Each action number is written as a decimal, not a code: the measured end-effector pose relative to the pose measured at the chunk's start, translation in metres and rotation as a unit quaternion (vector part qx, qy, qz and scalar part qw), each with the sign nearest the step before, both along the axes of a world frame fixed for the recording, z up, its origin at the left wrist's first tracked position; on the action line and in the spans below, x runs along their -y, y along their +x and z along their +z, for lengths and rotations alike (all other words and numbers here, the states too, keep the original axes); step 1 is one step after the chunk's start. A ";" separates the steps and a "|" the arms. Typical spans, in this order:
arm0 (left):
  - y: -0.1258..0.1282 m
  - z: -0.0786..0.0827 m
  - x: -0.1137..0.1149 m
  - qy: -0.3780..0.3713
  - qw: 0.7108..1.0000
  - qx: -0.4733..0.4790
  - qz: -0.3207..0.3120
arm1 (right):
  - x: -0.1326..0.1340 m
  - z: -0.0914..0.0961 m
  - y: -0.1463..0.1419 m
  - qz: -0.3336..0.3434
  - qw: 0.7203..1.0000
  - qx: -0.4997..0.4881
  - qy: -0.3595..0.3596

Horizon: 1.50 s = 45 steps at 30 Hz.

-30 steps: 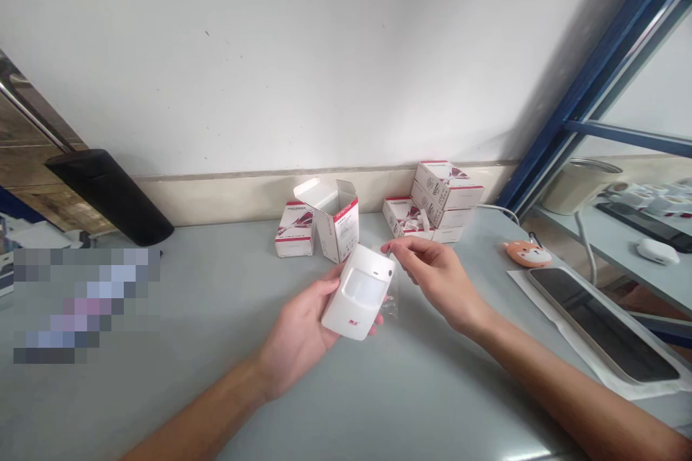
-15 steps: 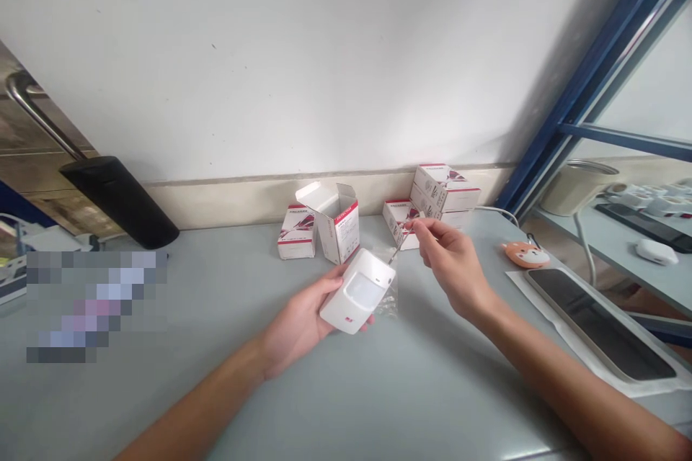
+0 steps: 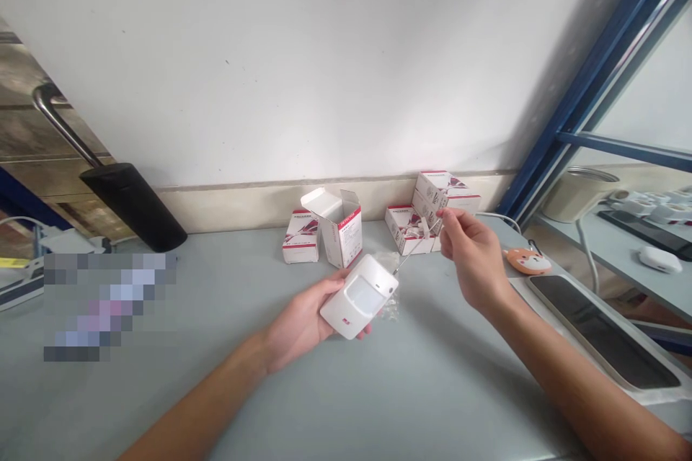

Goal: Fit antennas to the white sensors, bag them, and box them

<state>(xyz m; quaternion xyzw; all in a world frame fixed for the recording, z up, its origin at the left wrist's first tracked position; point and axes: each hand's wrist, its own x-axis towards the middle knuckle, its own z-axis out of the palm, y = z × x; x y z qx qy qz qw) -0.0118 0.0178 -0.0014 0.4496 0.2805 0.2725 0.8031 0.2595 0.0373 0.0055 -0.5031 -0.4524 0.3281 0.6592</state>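
A white motion detector (image 3: 361, 297) with a pale window and a small red logo lies tilted in my left hand (image 3: 303, 324), whose fingers wrap round its side and underneath. From the detector's upper right corner a thin metal telescopic antenna (image 3: 411, 257) slants up to the right. My right hand (image 3: 471, 253) pinches its far end between thumb and fingertips. On the table just behind the detector lies a crumpled clear plastic bag (image 3: 390, 308), partly hidden by it.
An opened detector box (image 3: 344, 236) stands against the wall beside a closed box (image 3: 300, 239). More boxes (image 3: 451, 191) are stacked behind my right hand. At right are an orange animal-face case (image 3: 527, 260) and a phone (image 3: 602, 331); a black cylinder (image 3: 135, 205) leans at left.
My right hand has moved up and right, away from the detector, and a longer stretch of antenna shows. The left hand holds the detector much as before; the view has shifted slightly.
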 end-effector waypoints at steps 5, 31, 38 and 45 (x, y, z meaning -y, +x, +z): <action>0.001 0.004 0.001 -0.005 0.999 0.019 -0.033 | -0.005 0.005 0.011 -0.002 0.999 -0.019 0.037; -0.037 -0.004 -0.009 -0.067 0.992 0.076 -0.078 | -0.019 0.073 0.082 0.153 0.980 -0.129 0.015; -0.034 -0.016 -0.010 -0.105 0.991 0.057 -0.052 | -0.018 0.049 0.080 0.101 0.981 -0.168 0.006; -0.039 -0.018 -0.011 -0.120 0.990 0.032 -0.062 | -0.021 0.029 0.074 0.096 0.967 -0.237 -0.002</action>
